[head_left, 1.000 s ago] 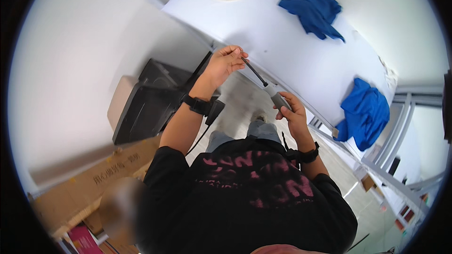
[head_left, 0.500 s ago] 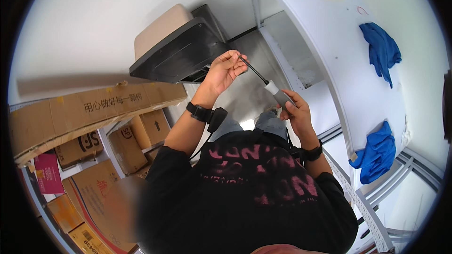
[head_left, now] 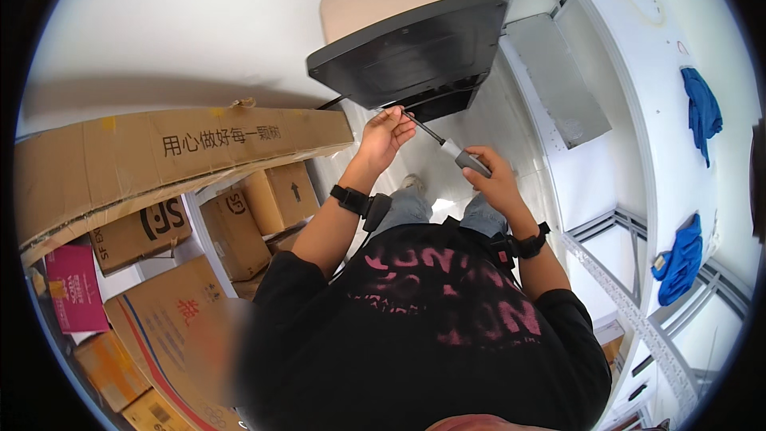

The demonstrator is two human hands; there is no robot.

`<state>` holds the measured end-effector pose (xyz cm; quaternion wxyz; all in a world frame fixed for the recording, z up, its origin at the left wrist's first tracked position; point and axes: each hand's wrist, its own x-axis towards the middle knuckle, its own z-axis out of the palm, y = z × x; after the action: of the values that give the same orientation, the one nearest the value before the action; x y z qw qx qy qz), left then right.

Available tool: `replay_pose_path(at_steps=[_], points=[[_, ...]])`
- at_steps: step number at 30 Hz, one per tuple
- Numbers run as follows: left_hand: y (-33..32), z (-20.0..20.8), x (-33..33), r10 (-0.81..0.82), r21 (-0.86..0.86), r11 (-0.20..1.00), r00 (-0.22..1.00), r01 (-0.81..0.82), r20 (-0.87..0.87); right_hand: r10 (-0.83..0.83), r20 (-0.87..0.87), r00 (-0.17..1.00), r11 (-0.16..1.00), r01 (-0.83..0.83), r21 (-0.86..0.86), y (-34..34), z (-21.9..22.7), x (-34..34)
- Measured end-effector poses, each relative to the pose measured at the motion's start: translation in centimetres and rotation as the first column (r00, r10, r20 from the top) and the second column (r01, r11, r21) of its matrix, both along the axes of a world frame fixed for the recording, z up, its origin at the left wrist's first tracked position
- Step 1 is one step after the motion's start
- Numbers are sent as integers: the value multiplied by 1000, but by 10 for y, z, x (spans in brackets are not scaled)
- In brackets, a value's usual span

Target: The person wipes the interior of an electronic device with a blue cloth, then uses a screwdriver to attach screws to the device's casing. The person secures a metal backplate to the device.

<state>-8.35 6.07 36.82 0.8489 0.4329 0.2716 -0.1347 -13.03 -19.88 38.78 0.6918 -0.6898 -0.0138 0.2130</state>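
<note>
Both hands hold a slim tool (head_left: 452, 148) with a grey handle, a white collar and a thin dark shaft, much like a screwdriver; its exact kind cannot be made out. My right hand (head_left: 496, 182) is closed around the handle. At the other end, the thumb and fingertips of my left hand (head_left: 383, 142) pinch the shaft's tip and hide it. The tool slants from upper left down to lower right, in the air in front of my body. Black straps with small dark boxes are on both wrists.
Beyond my hands stands a black and beige piece of furniture (head_left: 407, 48). On the left, a shelf edged with cardboard (head_left: 120, 144) holds several cartons (head_left: 281, 195) and a pink box (head_left: 76, 289). White shelving (head_left: 638, 72) on the right carries two blue cloths (head_left: 702, 116).
The view has turned, so the furniture and shelves appear shifted right. Both hands keep their hold on the tool, which lies a little lower and further right.
</note>
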Motion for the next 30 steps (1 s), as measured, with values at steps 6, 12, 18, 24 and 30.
replay_pose_path(at_steps=[6,12,18,24,30], points=[[74,-30,-5,14,-13,1000,995,-15,-98,-56,-258,965,994,78,80,100,-41,-22],[101,-30,7,-68,196,977,991,89,-112,-182,-317,931,965,231,124,149,-42,-33],[122,-42,24,-218,829,550,941,-102,260,-242,-327,914,942,303,148,171,-38,-35],[128,-34,52,-511,944,318,822,-90,250,-269,-276,923,943,310,118,183,-34,-35],[120,-26,55,-491,925,370,826,-89,276,-361,-39,932,932,358,-63,195,-31,-38]])
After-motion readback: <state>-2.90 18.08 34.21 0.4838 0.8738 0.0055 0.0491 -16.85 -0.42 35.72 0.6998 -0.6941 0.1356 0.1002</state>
